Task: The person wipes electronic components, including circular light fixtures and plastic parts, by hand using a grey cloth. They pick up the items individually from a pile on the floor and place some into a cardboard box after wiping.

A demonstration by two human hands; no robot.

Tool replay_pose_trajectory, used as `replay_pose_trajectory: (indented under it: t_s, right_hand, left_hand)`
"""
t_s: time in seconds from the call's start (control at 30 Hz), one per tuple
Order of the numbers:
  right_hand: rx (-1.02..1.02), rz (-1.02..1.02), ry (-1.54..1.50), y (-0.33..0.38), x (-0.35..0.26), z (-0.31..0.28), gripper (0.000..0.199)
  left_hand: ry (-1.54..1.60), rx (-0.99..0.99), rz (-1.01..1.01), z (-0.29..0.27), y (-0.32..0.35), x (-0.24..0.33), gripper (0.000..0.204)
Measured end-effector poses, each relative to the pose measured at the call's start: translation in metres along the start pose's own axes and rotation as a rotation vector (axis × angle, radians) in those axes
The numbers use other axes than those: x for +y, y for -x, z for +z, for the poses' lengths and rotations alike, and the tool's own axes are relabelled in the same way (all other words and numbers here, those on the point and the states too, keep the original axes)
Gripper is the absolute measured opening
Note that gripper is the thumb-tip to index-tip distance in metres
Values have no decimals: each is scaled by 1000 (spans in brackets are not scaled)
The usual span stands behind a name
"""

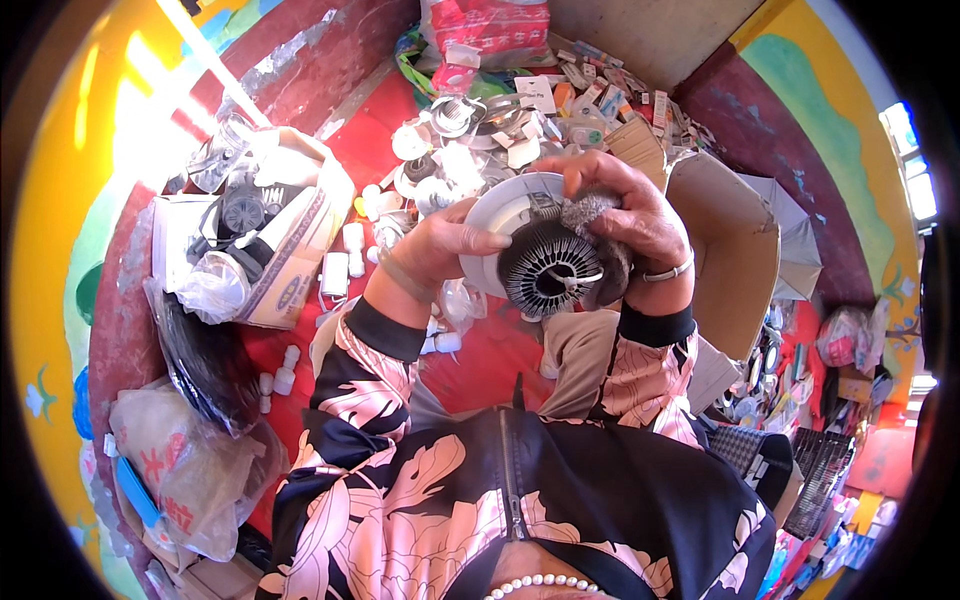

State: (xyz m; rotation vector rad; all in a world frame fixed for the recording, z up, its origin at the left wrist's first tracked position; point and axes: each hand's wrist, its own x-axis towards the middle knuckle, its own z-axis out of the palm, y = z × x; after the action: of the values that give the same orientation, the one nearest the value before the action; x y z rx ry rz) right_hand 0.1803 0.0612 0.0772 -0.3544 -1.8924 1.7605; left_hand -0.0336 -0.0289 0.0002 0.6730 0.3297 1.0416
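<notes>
Landmark: a round lamp fixture point(535, 245), white rim around a dark finned metal core, is held up at the centre of the view, over the person's lap.
Left hand point(440, 245): it grasps the fixture's white rim from the left, thumb laid across the front of the rim.
Right hand point(625, 210): it closes over the fixture's upper right edge, pressing a grey wad point(590, 212) against the fins; a bangle circles the wrist.
Packages left of the fixture: an open cardboard box point(290, 250), tan with an oval label on its side, holds dark parts and clear plastic bags.
Packages above the fixture: a heap of small cartons point(600, 90), white, orange and green, lies on the red floor, with a red printed bag point(490, 25) beyond it.
Right of the fixture: a large plain brown carton point(735, 250) stands open.
Lower left of the fixture: crumpled tan bags point(180, 470) with red marks.
Hard to make out: whether the grey wad is cloth or wool cannot be told; the box's contents are jumbled; goods at the lower right are cut off by the rim.
</notes>
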Motion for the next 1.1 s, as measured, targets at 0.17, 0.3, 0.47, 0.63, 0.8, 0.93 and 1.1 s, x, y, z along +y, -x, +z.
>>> replay_pose_trajectory:
  t_s: [0.17,0.3,0.47,0.63,0.8,0.93,1.1]
  right_hand:
    - [46,115,67,-1,-4,1,40]
    - [107,147,60,-5,-1,6,47]
    - [99,145,78,-8,-2,12,53]
    - [80,140,60,-8,-3,3,57]
    - [113,127,-89,-4,6,-5,60]
    - [264,114,17,-2,18,-21,49]
    - [396,-38,508,8,15,-41,23]
  left_hand:
    - [-11,61,70,7,-4,2,52]
    - [-246,253,169,14,-13,14,38]
    - [-224,305,218,1,-8,16,23]
    - [-64,300,271,2,-10,7,30]
    - [4,222,353,-11,-14,9,52]
    - [96,169,412,-4,-14,19,52]
    - [180,183,456,-17,-5,27,47]
